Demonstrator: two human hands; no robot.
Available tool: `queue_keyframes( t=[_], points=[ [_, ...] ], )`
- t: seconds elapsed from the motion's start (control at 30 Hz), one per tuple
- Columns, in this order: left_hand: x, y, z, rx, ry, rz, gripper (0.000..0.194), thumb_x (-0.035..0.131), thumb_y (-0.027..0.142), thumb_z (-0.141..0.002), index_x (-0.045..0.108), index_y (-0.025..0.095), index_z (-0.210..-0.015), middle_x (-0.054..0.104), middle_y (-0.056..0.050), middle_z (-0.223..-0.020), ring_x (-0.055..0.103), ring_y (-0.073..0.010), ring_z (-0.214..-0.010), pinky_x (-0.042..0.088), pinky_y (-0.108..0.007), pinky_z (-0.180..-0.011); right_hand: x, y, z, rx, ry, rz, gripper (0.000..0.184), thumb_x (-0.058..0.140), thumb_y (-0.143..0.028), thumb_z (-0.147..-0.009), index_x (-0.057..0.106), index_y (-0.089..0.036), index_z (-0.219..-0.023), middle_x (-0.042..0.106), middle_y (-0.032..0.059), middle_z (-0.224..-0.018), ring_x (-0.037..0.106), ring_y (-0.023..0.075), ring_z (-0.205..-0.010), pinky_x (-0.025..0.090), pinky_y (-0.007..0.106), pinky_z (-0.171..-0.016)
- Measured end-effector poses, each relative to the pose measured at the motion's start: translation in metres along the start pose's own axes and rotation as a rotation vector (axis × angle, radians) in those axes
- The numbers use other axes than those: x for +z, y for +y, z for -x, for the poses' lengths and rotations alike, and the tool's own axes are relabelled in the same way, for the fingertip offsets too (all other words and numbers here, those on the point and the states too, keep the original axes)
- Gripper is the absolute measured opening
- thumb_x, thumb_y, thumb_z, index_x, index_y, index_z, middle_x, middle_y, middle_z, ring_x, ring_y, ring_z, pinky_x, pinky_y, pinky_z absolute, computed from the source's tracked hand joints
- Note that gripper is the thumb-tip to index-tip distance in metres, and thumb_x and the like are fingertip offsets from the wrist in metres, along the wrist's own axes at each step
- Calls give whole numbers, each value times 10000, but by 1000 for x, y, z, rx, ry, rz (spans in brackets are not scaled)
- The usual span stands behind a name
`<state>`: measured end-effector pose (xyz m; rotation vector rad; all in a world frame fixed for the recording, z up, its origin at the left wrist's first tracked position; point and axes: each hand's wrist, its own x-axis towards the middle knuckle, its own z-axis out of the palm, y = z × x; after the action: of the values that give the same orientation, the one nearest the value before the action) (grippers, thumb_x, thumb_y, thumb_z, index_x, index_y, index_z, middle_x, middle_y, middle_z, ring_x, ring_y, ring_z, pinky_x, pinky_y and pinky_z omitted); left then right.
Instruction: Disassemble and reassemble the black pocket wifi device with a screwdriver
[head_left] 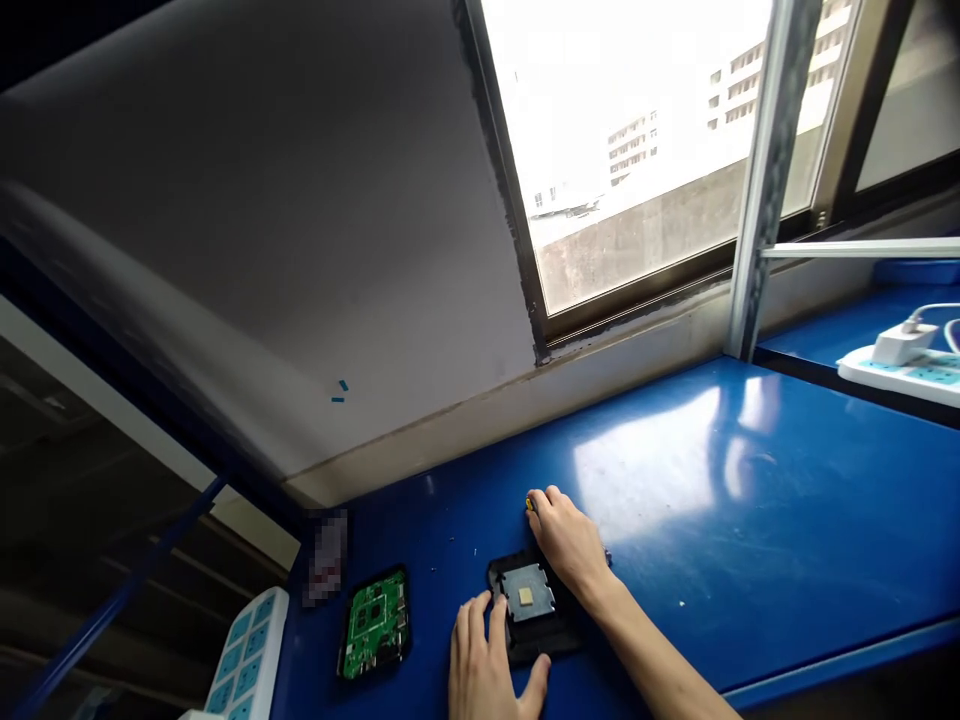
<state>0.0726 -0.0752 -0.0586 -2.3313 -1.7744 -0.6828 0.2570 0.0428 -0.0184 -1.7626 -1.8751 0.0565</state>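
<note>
A black plastic cover (540, 640) lies on the blue table, bearing a grey metal plate (534, 580) with a small beige square pad (526, 597). My left hand (484, 660) is at the cover's left and near edges, fingers stretched and thumb apart; it holds nothing visible. Just beyond the cover, my right hand (564, 530) is closed round a small yellow-and-black object (529, 504). Only its end shows past the fingers, so its kind is hidden. Left of my hands lies a green circuit board (375, 620) in a black casing.
A white power strip (251, 650) with blue sockets stands at the table's left edge. Another power strip (900, 365) with a plugged-in charger is at the far right. A metal post (757, 200) rises by the window. Small bits lie on the blue table (825, 520).
</note>
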Motion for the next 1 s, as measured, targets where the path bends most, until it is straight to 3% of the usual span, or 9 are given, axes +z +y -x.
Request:
queue_keyframes(
  t=[0.1,0.17,0.27,0.37,0.43,0.53,0.73,0.83,1.0],
  points=[
    [-10,-9,-5,11,43,7,536,661,393,-896,596,197,-1390,665,-156,-1343,621,-368,-1240,566,-513,-1013,2,2,1,0,39,-4,150,520,-181,-1004,668,-183,-1028,678,93,-978,693,240,-877,483,294,-640],
    [-21,-27,-5,-61,112,-6,492,576,416,-961,574,196,-1401,647,-157,-1360,611,-361,-1253,553,-531,-1016,2,2,1,-12,75,-8,141,534,-177,-992,675,-177,-990,678,96,-944,688,256,-860,486,309,-637],
    [-40,-68,2,-313,204,-98,485,450,509,-1002,597,186,-1333,644,-171,-1327,614,-399,-1209,544,-580,-975,-1,3,-2,-39,146,-25,111,578,-200,-974,685,-173,-965,679,92,-886,682,278,-843,507,340,-665],
    [-53,-105,17,-571,136,-171,696,437,624,-955,540,102,-1404,553,-245,-1425,566,-460,-1242,517,-597,-994,-7,4,-1,-57,238,-59,174,549,-266,-1008,684,-166,-1052,694,109,-945,677,290,-900,536,372,-735],
    [-56,-121,27,-637,87,-160,785,422,669,-936,505,69,-1434,511,-267,-1463,548,-478,-1264,512,-602,-996,-13,1,8,-65,297,-85,238,492,-301,-1041,663,-160,-1126,696,119,-994,671,285,-937,546,388,-781],
    [-52,-131,38,-605,32,-97,706,449,682,-916,584,142,-1349,553,-201,-1456,539,-442,-1307,520,-561,-1015,-19,-17,43,-122,342,-114,235,463,-292,-1061,636,-181,-1175,700,94,-999,677,238,-942,555,358,-836],
    [-42,-137,67,-504,5,74,518,424,538,-980,638,168,-1273,571,-175,-1463,593,-381,-1300,551,-498,-1012,-11,-68,128,-366,355,-329,160,544,-180,-1016,641,-227,-1134,686,45,-882,671,192,-789,553,300,-715],
    [-40,-138,85,-398,5,146,429,475,481,-986,662,210,-1262,576,-138,-1478,590,-378,-1319,560,-496,-1016,-6,-77,140,-382,382,-307,185,572,-129,-989,660,-228,-1118,693,43,-888,673,193,-802,558,315,-754],
    [-37,-129,100,-263,30,167,296,518,347,-979,729,265,-1169,671,-96,-1360,669,-363,-1208,589,-507,-984,-4,-75,135,-344,422,-271,202,571,-99,-975,661,-225,-1105,693,44,-893,670,197,-829,563,330,-772]
  ],
)
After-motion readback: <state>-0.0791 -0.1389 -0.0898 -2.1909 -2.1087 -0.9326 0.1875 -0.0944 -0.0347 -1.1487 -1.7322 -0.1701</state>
